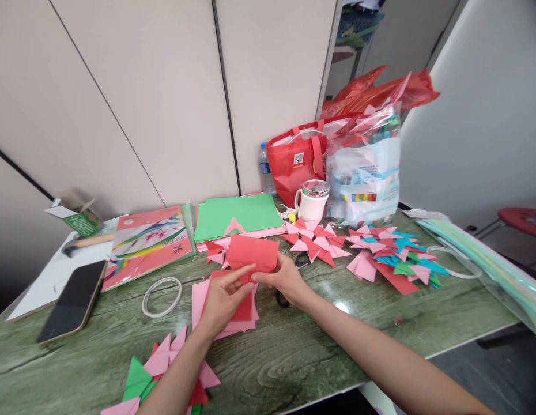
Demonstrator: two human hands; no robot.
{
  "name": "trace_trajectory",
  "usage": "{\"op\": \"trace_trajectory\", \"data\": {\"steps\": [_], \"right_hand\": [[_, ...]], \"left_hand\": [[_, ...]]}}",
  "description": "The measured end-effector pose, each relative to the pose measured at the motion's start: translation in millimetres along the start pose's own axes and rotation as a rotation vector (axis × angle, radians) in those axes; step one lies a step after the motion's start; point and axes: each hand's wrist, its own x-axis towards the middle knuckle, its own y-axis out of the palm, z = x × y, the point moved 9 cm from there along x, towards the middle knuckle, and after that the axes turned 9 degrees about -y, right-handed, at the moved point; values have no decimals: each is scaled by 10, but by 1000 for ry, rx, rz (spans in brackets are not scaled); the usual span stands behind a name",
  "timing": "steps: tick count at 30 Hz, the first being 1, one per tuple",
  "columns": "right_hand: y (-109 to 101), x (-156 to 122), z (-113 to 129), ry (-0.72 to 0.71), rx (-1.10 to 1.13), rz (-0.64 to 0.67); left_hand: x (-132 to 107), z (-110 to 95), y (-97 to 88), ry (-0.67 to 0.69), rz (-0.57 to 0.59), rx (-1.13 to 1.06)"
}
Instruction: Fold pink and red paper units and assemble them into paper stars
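Folded pink pieces (pixel 164 360) lie near; I see left hand (pixel 222 297) and right hand (pixel 285 279) pinching, probably folding, the red paper (pixel 253 253).

we log bright, even daylight. a small glare spot sits on the counter (pixel 339 307). shadows are soft. the wide lens bends the edges, and the left corner falls dark.

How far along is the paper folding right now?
Done: folded pinwheel shapes and a mixed pile lie on the table. In hand: left hand and right hand hold a red sheet, partly folded. Left: flat pink and red sheets and green sheets.
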Motion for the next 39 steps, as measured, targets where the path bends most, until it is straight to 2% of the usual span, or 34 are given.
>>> {"op": "trace_trajectory", "data": {"steps": [10, 20, 31, 39], "right_hand": [[33, 41, 20, -25, 62, 91], [-9, 32, -9, -1, 71, 21], [17, 18, 33, -51, 1, 18], [68, 26, 36, -110, -110, 141]], "left_hand": [[24, 14, -99, 18, -54, -21], [19, -2, -59, 11, -27, -54], [33, 48, -99, 18, -68, -13], [32, 59, -96, -8, -83, -30]]}}
